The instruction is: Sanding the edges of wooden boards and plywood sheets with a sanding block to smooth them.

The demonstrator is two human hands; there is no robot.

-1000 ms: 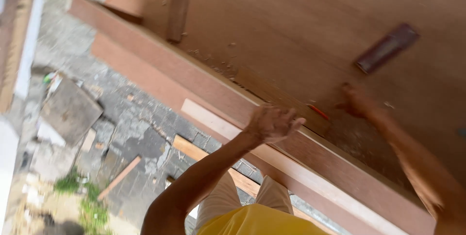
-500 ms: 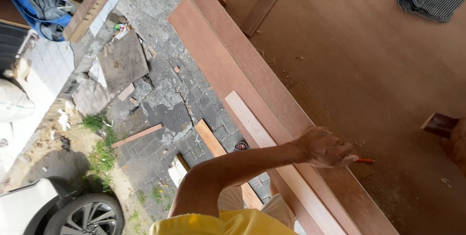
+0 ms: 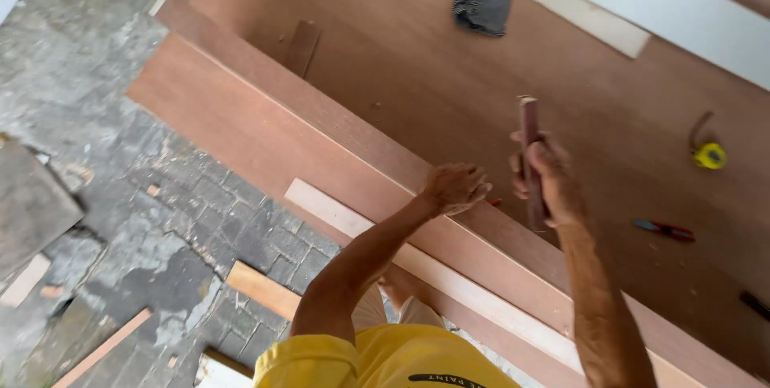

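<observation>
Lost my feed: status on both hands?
Left hand closed on orange pencil at board edge. Right hand grips dark wooden block, raised. Nothing between them.

The right hand (image 3: 545, 175), low at the panel's edge half a second ago, is now raised and grips the dark wooden block (image 3: 531, 159) upright above the plywood sheet (image 3: 417, 67). The left hand (image 3: 455, 187) has drawn back slightly from the orange pencil (image 3: 494, 202).

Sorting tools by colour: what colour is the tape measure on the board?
Yellow; the tape measure shows best in the head view.
</observation>
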